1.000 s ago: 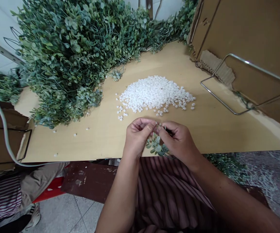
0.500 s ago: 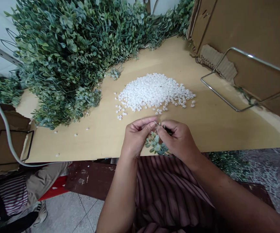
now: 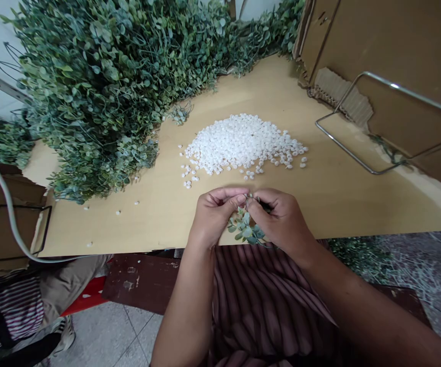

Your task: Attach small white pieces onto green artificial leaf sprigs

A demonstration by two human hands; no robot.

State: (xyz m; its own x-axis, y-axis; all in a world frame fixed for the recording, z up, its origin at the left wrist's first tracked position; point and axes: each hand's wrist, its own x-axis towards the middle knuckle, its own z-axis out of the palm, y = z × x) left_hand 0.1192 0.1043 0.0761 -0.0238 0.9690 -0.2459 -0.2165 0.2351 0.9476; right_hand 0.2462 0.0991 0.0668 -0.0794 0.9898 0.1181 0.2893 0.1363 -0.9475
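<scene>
My left hand [image 3: 220, 209] and my right hand [image 3: 277, 211] meet at the front edge of the table, fingertips almost touching. Between them is a small artificial leaf sprig [image 3: 247, 230], its grey-green leaves hanging below the fingers. The right hand is closed on the sprig's stem. Thumb and forefinger of the left hand are pinched at the stem's end; whatever small piece they hold is hidden by the fingers. Just beyond the hands lies a heap of small white plastic beads [image 3: 243, 142], with a few strays around it.
A big pile of artificial greenery [image 3: 121, 76] fills the left and back of the table [image 3: 342, 199]. Cardboard [image 3: 396, 46] with a metal wire frame [image 3: 358, 150] stands at right. A pale cable [image 3: 8, 199] runs at left, near a seated person [image 3: 17, 311].
The hands stay in almost the same place, with only slight finger movement at the stem. The view has shifted a little.
</scene>
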